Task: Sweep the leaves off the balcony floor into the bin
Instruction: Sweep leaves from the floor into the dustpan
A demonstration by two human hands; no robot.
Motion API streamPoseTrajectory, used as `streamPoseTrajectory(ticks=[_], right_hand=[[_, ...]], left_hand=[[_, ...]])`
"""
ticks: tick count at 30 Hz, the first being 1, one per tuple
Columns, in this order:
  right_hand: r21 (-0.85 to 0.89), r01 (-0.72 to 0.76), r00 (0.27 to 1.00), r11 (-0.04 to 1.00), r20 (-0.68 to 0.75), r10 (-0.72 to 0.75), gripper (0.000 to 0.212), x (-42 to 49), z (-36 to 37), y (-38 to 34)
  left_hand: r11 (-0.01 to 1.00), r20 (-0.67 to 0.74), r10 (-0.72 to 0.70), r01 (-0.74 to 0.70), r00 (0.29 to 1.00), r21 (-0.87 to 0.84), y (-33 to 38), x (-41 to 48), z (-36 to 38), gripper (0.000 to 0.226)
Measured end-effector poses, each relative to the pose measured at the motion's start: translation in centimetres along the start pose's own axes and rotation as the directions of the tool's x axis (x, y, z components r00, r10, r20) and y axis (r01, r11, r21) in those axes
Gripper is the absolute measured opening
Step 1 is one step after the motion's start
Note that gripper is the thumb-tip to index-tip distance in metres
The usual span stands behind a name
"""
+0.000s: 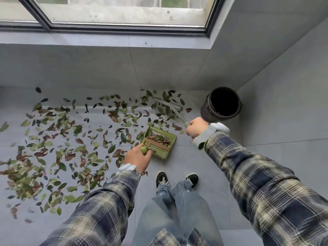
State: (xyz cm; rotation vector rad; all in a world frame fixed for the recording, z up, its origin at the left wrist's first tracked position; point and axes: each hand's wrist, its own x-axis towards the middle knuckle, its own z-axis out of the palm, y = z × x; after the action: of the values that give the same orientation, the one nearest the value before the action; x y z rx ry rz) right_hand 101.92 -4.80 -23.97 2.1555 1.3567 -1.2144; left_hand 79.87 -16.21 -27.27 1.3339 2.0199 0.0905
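**Drawing leaves toward the pan**

The right hand (196,129) is gripping the pale, long-handled broom (174,110), whose blurred head is seemingly lying among scattered green and brown leaves (62,139) near the wall. The left hand (137,158) is clasping the green plastic dustpan (160,143), which is holding a few leaves. The dark round bin (221,103) is standing in the corner. Short strokes toward the pan's lip should work best.

Bin (221,104) in the corner, leaves (53,139) strewn left of it.
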Motion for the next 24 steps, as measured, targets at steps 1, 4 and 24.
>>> streamPoseTrajectory(ticks=[1,4,24], right_hand=[[-0.072,-0.019,1.0,0.997,0.002,0.019,0.028,1.0,0.5,0.4],[-0.144,-0.065,0.996,0.988,0.05,0.072,0.037,4.7,3.0,2.2],[-0.017,-0.001,0.992,1.0,0.124,0.003,0.023,-1.7,-2.8,1.2]], left_hand=[[1.0,-0.005,-0.004,0.004,1.0,-0.01,0.1,0.3,0.3,0.019],[1.0,-0.014,0.003,-0.003,1.0,-0.024,0.4,0.9,0.9,0.019],[1.0,-0.016,0.002,-0.002,1.0,0.01,0.9,2.3,1.7,0.015]])
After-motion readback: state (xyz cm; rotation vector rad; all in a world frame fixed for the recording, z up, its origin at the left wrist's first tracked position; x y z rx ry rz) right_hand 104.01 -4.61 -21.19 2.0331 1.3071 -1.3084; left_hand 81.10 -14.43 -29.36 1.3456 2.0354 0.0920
